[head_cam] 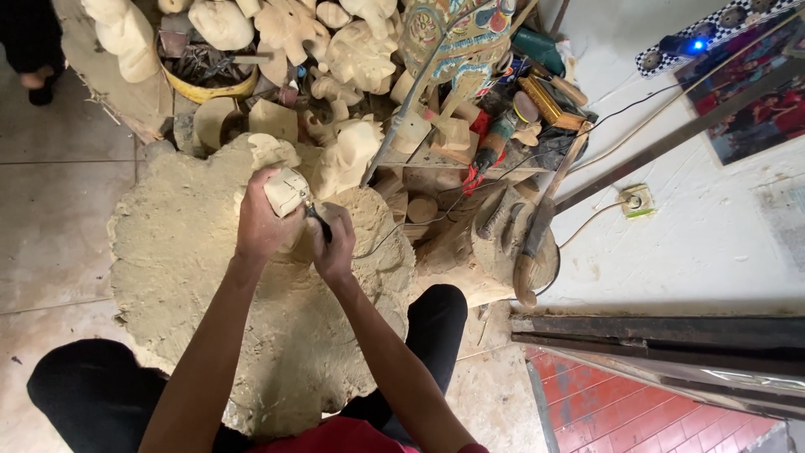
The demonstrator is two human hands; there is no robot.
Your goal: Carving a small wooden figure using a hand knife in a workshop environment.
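Left hand [260,225]: gripping pale wood carving [285,190] over stump tabletop [176,252].
Right hand [334,245]: clenching dark carving tool [319,222] against the carving.
Signage: checkered strip [713,29] lying upper right.

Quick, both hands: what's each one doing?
Left hand: closed around a pale wood carving.
Right hand: closed on a dark carving tool.

Both bare forearms reaching forward, left hand [262,220] curled in a closed grip, right hand [334,243] fisted just beside it
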